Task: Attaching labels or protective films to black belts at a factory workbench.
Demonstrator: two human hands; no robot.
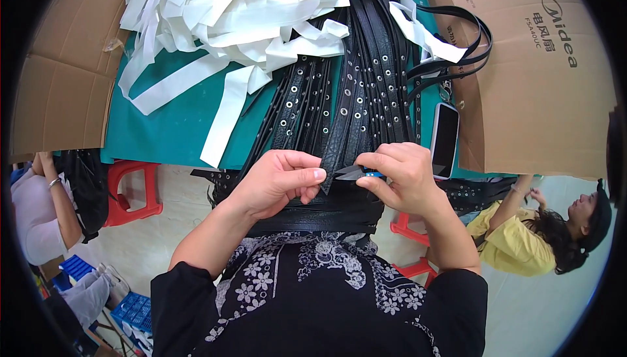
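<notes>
Black leather belts (372, 76) with rows of metal eyelets lie in a thick bundle, running from the far side toward me. My left hand (281, 182) is closed, thumb and forefinger pinched at the edge of one belt's tip (332, 167). Wrapped in my right hand (408, 173) are small thread snips (353, 172), with blue showing by the fingers. Their pointed blades face left, at the belt tip between my hands. Whether the blades touch the leather or a thread, I cannot tell.
White strips (228, 11) are heaped at the far left on the green tabletop (157, 138). Cardboard boxes flank it, one at left (68, 82) and one at right (535, 96). A phone (445, 138) lies by the right box. Red stools (134, 187) and other people are beyond.
</notes>
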